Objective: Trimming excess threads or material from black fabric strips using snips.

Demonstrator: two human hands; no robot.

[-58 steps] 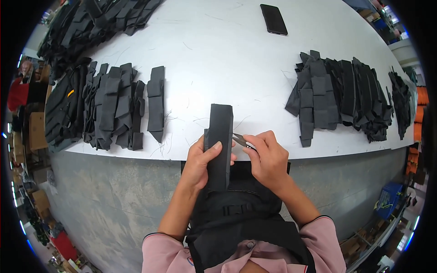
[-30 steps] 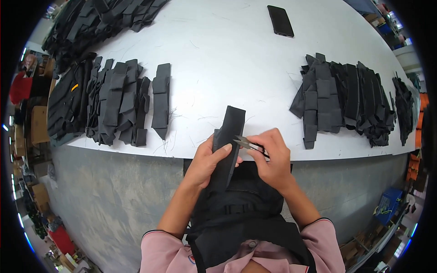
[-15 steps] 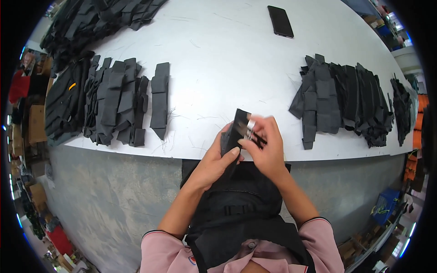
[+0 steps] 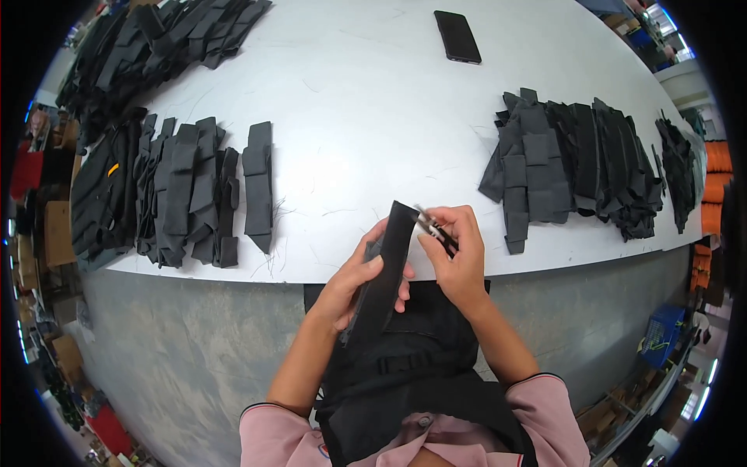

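Observation:
My left hand (image 4: 359,282) is closed around a long black fabric strip (image 4: 392,253), tilted with its upper end over the table's front edge. The thumb lies on the strip's left side, and fingertips show past its right side. In my right hand (image 4: 461,253) are small thread snips (image 4: 437,233) with dark grips. Their tips point up and left, close beside the strip's top right edge; I cannot tell whether they touch it. A single dark grey sewn strip (image 4: 258,187) lies on the table to the left, with loose threads by its lower end.
The white table (image 4: 350,124) carries piles of dark strips (image 4: 187,191) at left and more strips (image 4: 537,167) at right. A larger black heap (image 4: 156,54) fills the far left. A black phone (image 4: 457,36) lies at the back. A blue crate (image 4: 662,335) stands on the floor at right.
The black strip has turned so its broad flat face shows at greater length. The snips now sit at its upper right edge instead of over it. The view has shifted slightly.

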